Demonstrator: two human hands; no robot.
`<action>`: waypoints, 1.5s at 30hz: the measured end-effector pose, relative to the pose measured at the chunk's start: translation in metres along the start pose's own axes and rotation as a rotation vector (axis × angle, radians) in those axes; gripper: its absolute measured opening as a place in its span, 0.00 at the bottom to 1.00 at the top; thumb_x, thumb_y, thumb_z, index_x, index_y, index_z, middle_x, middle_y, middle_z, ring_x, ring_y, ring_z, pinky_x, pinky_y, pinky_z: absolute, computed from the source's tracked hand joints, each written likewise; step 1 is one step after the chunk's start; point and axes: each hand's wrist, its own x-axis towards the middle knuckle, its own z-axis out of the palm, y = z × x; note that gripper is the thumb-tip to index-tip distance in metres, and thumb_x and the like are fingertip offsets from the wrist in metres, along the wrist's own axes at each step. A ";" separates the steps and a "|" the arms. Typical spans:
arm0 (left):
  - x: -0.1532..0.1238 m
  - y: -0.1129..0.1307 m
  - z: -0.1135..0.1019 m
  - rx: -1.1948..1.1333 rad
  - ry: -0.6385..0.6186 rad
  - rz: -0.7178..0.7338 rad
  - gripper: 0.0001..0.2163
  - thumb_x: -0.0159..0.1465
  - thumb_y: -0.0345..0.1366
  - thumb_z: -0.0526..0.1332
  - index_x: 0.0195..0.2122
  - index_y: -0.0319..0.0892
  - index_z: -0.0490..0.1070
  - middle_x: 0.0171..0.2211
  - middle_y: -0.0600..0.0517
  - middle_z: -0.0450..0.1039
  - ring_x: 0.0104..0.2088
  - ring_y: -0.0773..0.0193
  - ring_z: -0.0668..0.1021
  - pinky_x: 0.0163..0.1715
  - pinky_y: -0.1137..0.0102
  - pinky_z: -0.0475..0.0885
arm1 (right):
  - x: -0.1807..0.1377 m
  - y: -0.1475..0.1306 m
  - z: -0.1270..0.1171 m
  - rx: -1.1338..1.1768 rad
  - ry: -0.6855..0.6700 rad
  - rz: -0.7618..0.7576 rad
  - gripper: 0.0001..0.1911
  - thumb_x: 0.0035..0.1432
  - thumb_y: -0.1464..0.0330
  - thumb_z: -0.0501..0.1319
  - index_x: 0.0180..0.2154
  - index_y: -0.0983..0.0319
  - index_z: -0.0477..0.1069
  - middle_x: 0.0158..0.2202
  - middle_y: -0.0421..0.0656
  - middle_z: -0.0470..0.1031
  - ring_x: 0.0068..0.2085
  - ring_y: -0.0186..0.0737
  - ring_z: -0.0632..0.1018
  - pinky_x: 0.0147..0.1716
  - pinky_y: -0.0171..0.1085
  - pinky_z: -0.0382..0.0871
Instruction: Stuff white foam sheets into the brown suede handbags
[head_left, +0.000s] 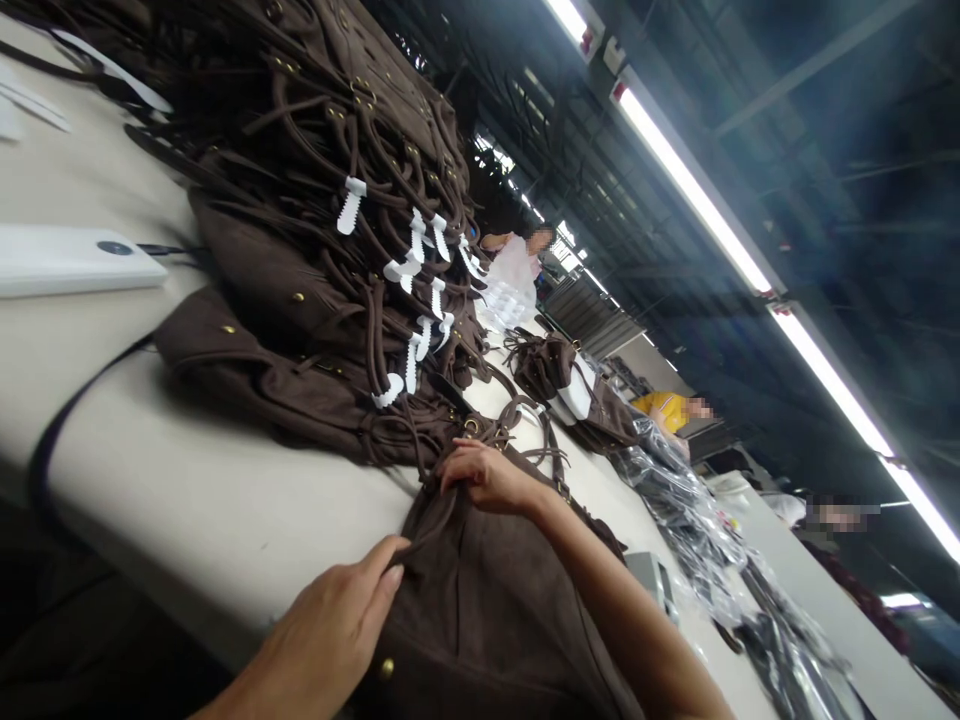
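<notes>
A dark brown handbag (510,590) of soft cloth or suede lies before me, with a brass-coloured stud low on its near side. My left hand (341,615) pinches the bag's edge between thumb and fingers. Farther up, near the gold rings and drawstring cords, my right hand (487,475) has its fingers curled over the bag's top edge. What lies under those fingers is hidden. Just beyond is a large pile of similar brown bags (300,290), white toothed tags (416,240) hanging from their straps.
A white device (82,260) with a cable lies left on the pale table (225,500). Another brown bag (570,390) and clear plastic-wrapped goods (682,510) spread along the right. A grey box-like object (651,580) stands beside my right forearm. Several people work farther back.
</notes>
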 end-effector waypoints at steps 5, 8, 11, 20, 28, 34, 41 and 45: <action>0.000 0.001 -0.013 -0.389 -0.240 -0.101 0.21 0.63 0.51 0.49 0.44 0.42 0.73 0.46 0.47 0.77 0.51 0.52 0.76 0.50 0.63 0.72 | 0.019 0.004 0.039 -0.269 -0.178 -0.027 0.10 0.47 0.80 0.57 0.23 0.61 0.71 0.26 0.37 0.77 0.32 0.34 0.74 0.47 0.38 0.56; 0.007 0.000 -0.021 -0.606 -0.312 -0.185 0.25 0.66 0.53 0.42 0.45 0.40 0.70 0.44 0.46 0.77 0.47 0.56 0.78 0.44 0.66 0.74 | 0.024 0.004 0.047 -0.408 -0.171 -0.065 0.12 0.56 0.77 0.57 0.23 0.61 0.70 0.23 0.38 0.74 0.29 0.34 0.70 0.44 0.39 0.55; 0.024 -0.001 -0.019 -0.331 -0.154 -0.101 0.20 0.67 0.46 0.44 0.48 0.39 0.66 0.41 0.45 0.76 0.42 0.58 0.79 0.40 0.66 0.73 | 0.017 -0.005 0.051 -0.532 -0.094 -0.096 0.12 0.63 0.72 0.56 0.27 0.61 0.70 0.26 0.39 0.73 0.31 0.35 0.70 0.48 0.40 0.55; 0.053 0.029 -0.018 0.480 -0.090 -0.005 0.12 0.62 0.42 0.53 0.40 0.40 0.69 0.42 0.39 0.77 0.45 0.47 0.78 0.40 0.62 0.70 | 0.007 -0.045 0.060 -0.494 0.265 0.682 0.10 0.66 0.69 0.51 0.39 0.63 0.71 0.36 0.49 0.75 0.38 0.43 0.74 0.38 0.38 0.63; 0.055 0.030 -0.015 0.455 -0.103 -0.027 0.11 0.65 0.41 0.51 0.35 0.41 0.69 0.42 0.42 0.77 0.43 0.52 0.78 0.39 0.66 0.69 | -0.031 -0.081 0.004 0.361 0.016 0.438 0.25 0.68 0.52 0.47 0.47 0.63 0.72 0.40 0.44 0.78 0.41 0.41 0.78 0.41 0.35 0.69; 0.056 0.013 -0.002 0.393 -0.052 0.042 0.10 0.67 0.36 0.46 0.40 0.41 0.63 0.36 0.45 0.76 0.37 0.57 0.78 0.34 0.68 0.67 | -0.065 -0.136 0.043 0.389 0.081 0.366 0.66 0.43 0.51 0.72 0.70 0.59 0.31 0.70 0.52 0.42 0.69 0.55 0.48 0.66 0.51 0.49; 0.073 0.021 -0.011 0.389 -0.010 0.051 0.08 0.68 0.37 0.47 0.36 0.42 0.62 0.35 0.45 0.74 0.37 0.57 0.77 0.34 0.69 0.64 | -0.086 -0.141 0.096 0.344 0.447 0.345 0.46 0.57 0.81 0.50 0.69 0.55 0.30 0.70 0.43 0.47 0.68 0.40 0.55 0.66 0.47 0.53; 0.091 0.024 -0.020 0.391 0.013 0.049 0.07 0.67 0.37 0.49 0.33 0.42 0.62 0.34 0.47 0.74 0.36 0.57 0.76 0.34 0.69 0.64 | -0.077 -0.139 0.100 0.290 0.482 0.354 0.46 0.54 0.83 0.47 0.69 0.54 0.32 0.70 0.43 0.45 0.69 0.40 0.52 0.66 0.49 0.53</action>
